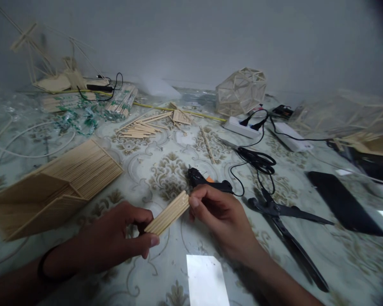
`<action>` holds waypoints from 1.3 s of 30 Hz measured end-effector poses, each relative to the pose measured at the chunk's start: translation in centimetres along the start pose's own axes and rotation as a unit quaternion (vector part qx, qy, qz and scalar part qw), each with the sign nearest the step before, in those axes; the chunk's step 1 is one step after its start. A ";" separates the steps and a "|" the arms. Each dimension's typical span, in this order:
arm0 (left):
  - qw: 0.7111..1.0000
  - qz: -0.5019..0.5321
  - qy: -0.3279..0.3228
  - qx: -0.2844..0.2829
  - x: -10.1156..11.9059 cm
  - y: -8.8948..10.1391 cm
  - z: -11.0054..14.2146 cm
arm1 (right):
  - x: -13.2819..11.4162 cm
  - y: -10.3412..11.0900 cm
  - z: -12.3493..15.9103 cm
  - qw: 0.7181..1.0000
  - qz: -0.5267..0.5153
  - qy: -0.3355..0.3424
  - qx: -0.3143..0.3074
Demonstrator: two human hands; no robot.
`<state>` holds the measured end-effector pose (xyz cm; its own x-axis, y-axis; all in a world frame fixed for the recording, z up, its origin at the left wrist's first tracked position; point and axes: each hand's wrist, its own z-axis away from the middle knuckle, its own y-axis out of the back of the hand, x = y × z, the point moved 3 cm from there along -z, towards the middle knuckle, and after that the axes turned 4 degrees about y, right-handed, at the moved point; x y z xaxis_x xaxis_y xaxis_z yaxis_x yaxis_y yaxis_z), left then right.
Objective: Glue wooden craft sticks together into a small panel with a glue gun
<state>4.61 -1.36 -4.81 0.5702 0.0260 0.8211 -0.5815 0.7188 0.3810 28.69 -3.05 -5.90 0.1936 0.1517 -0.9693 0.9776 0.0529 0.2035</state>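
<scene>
A small flat panel of glued wooden sticks (169, 213) is held between both hands above the patterned surface. My left hand (115, 238) pinches its near left end with thumb and fingers. My right hand (220, 216) pinches its far right end. Just behind the right hand lies a black glue gun (206, 179) with an orange trigger and a black cord. A large open box-like structure of sticks (51, 187) rests on the left, close to the left hand.
Big black scissors (287, 225) lie to the right, then a dark phone (341, 202). Farther back: a white power strip (242, 126), a round stick lattice (241, 91), loose stick piles (143, 127), another stick frame (51, 72). A white sheet (206, 278) lies near me.
</scene>
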 end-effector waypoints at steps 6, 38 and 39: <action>1.000 -0.011 0.017 -0.006 0.3 0.0 0.1 | 0.4 -0.4 0.6 1.000 -0.018 0.013 0.010; 0.991 0.101 0.018 -0.084 0.5 -0.2 0.1 | -0.1 0.4 0.1 0.975 -0.193 -0.063 -0.091; 0.991 0.104 0.013 -0.085 0.6 -0.2 0.1 | -0.1 0.5 0.1 0.975 -0.194 -0.066 -0.088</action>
<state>5.02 -1.56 -4.40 0.4639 0.2030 0.8623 -0.5834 0.8025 0.1249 29.20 -3.12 -5.68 -0.1687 -0.0409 -0.9848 0.9520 0.2522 -0.1736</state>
